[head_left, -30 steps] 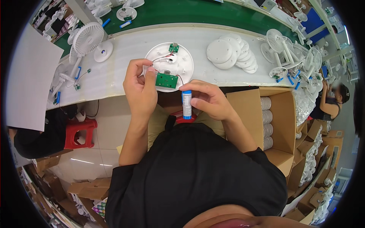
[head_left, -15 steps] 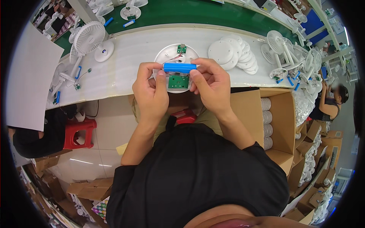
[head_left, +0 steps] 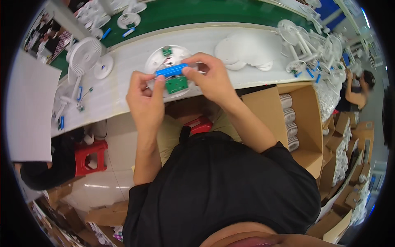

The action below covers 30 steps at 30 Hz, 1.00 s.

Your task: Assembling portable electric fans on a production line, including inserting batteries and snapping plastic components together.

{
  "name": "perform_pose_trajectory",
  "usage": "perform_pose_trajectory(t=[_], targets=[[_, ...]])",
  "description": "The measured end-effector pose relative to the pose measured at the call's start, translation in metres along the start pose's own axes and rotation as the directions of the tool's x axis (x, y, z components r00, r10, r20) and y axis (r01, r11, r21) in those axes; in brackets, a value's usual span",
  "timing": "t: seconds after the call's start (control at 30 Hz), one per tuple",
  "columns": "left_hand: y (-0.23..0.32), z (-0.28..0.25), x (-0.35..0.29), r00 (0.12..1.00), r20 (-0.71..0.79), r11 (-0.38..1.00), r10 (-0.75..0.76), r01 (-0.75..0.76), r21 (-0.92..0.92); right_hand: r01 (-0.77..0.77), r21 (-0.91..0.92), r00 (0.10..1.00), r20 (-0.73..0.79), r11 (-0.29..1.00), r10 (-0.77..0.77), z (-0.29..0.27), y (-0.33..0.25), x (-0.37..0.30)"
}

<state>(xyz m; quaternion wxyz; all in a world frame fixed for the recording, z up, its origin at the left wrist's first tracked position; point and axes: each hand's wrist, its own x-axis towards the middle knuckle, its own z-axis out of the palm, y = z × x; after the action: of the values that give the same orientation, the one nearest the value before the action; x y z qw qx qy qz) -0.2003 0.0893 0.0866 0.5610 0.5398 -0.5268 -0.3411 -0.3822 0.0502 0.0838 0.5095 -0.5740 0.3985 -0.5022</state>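
Observation:
A blue cylindrical battery (head_left: 172, 70) is held level between my two hands, its right end slightly higher. My left hand (head_left: 145, 98) pinches the left end between thumb and fingers. My right hand (head_left: 210, 79) closes on the right end the same way. Beneath it lies a round white fan base (head_left: 153, 61), partly covered by my hands. A larger green circuit board (head_left: 177, 85) shows just below the battery. At the far side of the base sits a small green board (head_left: 166, 51), with thin wires running toward the battery.
Stacked white discs (head_left: 236, 51) lie right of the base on the white table (head_left: 123, 61). A white fan (head_left: 84, 55) stands to the left; more fans (head_left: 294, 35) crowd the right. An open carton (head_left: 306, 136) holds ribbed white parts. Another person (head_left: 358, 90) is at far right.
The whole view has swung, so table and base appear farther left. Both hands still grip the battery, which now slants with its right end up.

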Motion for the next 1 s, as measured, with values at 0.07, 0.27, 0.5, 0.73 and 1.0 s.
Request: perform_pose_trajectory(t=[0.07,0.27,0.5,0.73,1.0], targets=[[0.002,-0.004,0.004,1.0,0.021,1.0,0.005,-0.005,-0.001,0.05,-0.068,0.998,-0.046,0.996,-0.053,-0.001,0.0,0.001],[0.005,-0.022,0.013,0.999,0.047,0.999,0.012,-0.01,-0.049,0.185,-0.409,0.94,-0.191,0.893,-0.282,-0.051,0.022,0.022],[-0.005,-0.026,0.006,0.994,0.104,0.985,0.012,0.006,-0.175,0.248,-0.952,0.967,0.255,-0.177,-0.017,-0.114,0.087,0.088],[0.002,-0.01,-0.014,0.999,-0.036,0.97,-0.008,-0.001,-0.243,0.354,-0.933,0.931,0.346,-0.057,0.117,-0.109,0.035,0.081],[0.022,-0.003,-0.03,0.992,-0.113,0.969,-0.059,0.03,-0.245,-0.088,-0.114,0.989,-0.129,0.99,0.073,-0.097,-0.025,-0.001]])
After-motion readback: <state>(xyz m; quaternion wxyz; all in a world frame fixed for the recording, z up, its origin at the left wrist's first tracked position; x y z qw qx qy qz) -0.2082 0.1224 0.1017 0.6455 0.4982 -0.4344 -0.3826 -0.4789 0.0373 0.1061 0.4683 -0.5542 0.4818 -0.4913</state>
